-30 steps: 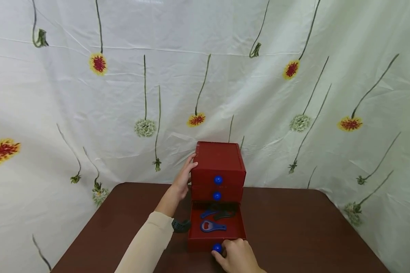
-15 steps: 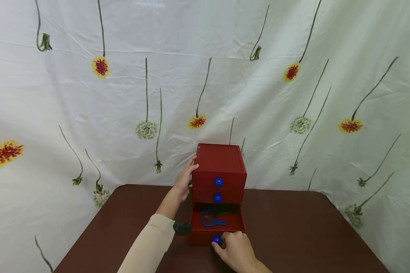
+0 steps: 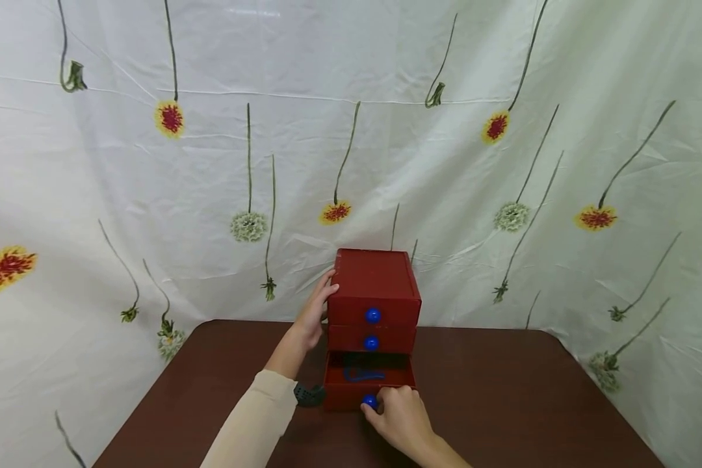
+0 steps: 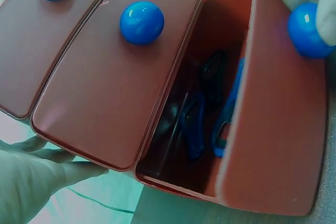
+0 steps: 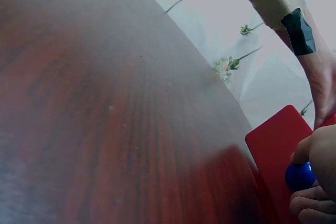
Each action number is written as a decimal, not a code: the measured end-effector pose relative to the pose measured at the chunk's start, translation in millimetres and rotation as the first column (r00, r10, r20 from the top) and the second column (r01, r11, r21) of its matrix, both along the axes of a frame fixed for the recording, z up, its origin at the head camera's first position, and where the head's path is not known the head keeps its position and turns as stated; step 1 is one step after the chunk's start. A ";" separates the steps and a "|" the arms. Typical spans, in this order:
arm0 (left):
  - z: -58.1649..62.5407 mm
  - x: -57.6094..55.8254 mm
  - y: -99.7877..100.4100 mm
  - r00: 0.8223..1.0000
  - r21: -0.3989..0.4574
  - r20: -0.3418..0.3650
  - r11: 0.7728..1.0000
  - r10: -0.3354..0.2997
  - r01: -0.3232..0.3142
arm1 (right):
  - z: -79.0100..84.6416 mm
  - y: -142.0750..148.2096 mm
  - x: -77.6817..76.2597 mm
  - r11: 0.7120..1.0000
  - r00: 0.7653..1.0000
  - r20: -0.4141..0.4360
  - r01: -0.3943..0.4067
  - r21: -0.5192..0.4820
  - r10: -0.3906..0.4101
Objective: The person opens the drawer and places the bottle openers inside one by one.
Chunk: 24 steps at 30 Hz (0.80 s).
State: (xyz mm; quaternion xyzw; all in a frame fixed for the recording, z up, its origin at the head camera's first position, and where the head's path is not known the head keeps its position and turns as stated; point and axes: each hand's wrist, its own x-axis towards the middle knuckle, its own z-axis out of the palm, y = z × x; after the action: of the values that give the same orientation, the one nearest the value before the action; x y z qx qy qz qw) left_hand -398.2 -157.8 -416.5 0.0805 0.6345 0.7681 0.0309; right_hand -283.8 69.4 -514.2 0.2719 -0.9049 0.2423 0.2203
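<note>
A red chest of small drawers (image 3: 376,276) has its bottom drawer (image 3: 345,395) partly out. My left hand (image 3: 314,313) lies against the chest's left side, fingers extended. Thumb and fingers of my right hand (image 3: 403,419) pinch the blue round knob (image 3: 370,400) on the bottom drawer. Inside that drawer, the left wrist view shows a blue bottle opener (image 4: 226,121) close behind the drawer front, partly hidden by it. Beside it are a dark blue tool (image 4: 194,129) and a black tool (image 4: 212,74), both in shadow, their kinds unclear.
Two upper drawers with blue knobs, the top one (image 3: 373,315) and the middle one (image 3: 371,342), are closed. The chest stands on a dark brown table (image 3: 503,396). Behind the table hangs a white flowered cloth (image 3: 433,162).
The bottom drawer has slid inward, its knob still pinched by my right hand, which moved away from me with it. Less of the drawer's contents shows. My left hand stays on the chest's side.
</note>
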 end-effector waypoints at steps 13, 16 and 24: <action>-0.9 1.9 2.0 1.000 -0.007 -0.003 1.000 -0.006 0.006 | 1.7 -3.9 -21.3 0.999 0.999 -0.029 0.036 0.007 -0.036; 0.1 1.6 1.0 1.000 -0.009 -0.014 1.000 -0.004 0.004 | 3.1 -5.6 -26.4 0.999 0.999 -0.014 0.041 0.012 -0.040; 0.2 0.9 1.0 1.000 -0.019 -0.018 1.000 0.001 -0.002 | 0.4 -8.6 -40.4 0.998 0.998 0.003 0.066 0.008 -0.066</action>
State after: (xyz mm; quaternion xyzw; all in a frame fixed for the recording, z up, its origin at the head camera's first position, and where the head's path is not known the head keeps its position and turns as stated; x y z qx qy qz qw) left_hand -397.3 -156.8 -416.3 0.0868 0.6422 0.7612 0.0252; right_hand -324.1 60.8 -513.8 0.2423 -0.9148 0.2316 0.2255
